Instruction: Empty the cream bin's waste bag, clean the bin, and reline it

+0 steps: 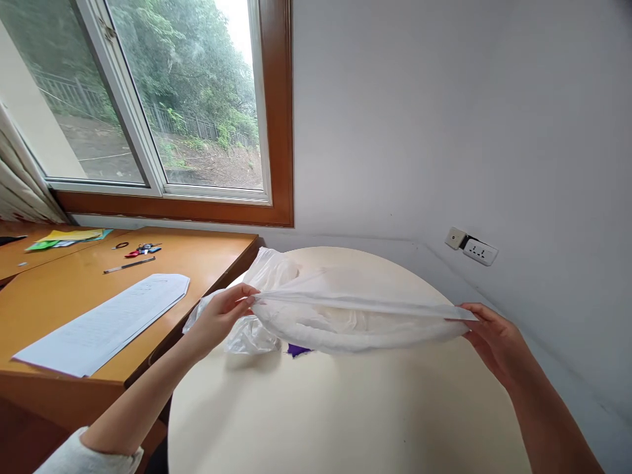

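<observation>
A thin, translucent white plastic bag is stretched sideways above the round table. My left hand pinches its left end between thumb and fingers. At the other end, my right hand grips the bag's right corner. The bag's two long edges hang slightly apart between my hands. Behind and beside my left hand lies a crumpled clear plastic bag on the table. A small purple piece shows partly from under the stretched bag; its kind cannot be made out.
The cream round table stands against the wall. On the left, a wooden desk holds paper sheets, a pen, keys and coloured papers. A window and a wall socket are behind.
</observation>
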### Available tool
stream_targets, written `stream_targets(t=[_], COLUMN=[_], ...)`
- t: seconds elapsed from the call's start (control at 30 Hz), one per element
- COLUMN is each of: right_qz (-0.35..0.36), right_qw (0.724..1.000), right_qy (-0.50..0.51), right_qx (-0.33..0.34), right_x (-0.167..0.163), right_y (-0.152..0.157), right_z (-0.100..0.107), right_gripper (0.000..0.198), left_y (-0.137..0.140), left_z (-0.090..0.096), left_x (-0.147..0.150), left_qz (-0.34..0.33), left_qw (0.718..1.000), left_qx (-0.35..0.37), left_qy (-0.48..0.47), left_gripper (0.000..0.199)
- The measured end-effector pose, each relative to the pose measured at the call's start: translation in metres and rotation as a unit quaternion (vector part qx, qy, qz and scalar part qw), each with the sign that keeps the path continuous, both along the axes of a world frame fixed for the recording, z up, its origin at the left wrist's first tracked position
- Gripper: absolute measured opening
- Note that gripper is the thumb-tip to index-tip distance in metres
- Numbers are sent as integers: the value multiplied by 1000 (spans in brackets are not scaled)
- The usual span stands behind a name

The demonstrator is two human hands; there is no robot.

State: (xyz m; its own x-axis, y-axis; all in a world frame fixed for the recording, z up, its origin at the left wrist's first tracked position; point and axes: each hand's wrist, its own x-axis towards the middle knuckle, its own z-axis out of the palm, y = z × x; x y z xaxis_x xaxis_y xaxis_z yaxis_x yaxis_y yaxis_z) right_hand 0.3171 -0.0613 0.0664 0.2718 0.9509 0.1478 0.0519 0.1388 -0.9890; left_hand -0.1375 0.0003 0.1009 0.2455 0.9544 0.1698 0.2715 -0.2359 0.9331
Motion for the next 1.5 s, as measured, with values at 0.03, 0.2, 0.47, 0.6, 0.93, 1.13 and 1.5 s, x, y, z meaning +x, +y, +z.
stream_targets(t=[0.03,0.2,0.47,0.6,0.93,1.13,1.5], right_qz=[13,25,154,266,342,410,398], right_qw=[1000,994,983,964,913,887,904], right_qy=[22,101,105,6,-154,-137,-106], right_qx=[10,37,5,-9,-161,-165,-110], right_x=[-1,0,1,1,-35,-78,-153], right_y=[-2,-6,-13,-21,-39,-36,-35], right_z=[1,5,1,-6,-39,-50,-61], right_gripper=[21,20,18,28,43,24,10], left_y=[-1,0,-2,-10,-40,-58,-59], left_z=[2,11,9,3,-52,-56,-103], left_x=[1,4,-2,-4,14,38,84], left_qz=[2,-12,-50,-87,10,-63,-162], left_qw=[999,976,956,960,927,895,895], left_qx=[-14,-80,-171,-207,-345,-416,-395], left_qy=[-37,-202,-232,-165,-145,-148,-131], left_gripper=[20,13,8,20,22,44,48])
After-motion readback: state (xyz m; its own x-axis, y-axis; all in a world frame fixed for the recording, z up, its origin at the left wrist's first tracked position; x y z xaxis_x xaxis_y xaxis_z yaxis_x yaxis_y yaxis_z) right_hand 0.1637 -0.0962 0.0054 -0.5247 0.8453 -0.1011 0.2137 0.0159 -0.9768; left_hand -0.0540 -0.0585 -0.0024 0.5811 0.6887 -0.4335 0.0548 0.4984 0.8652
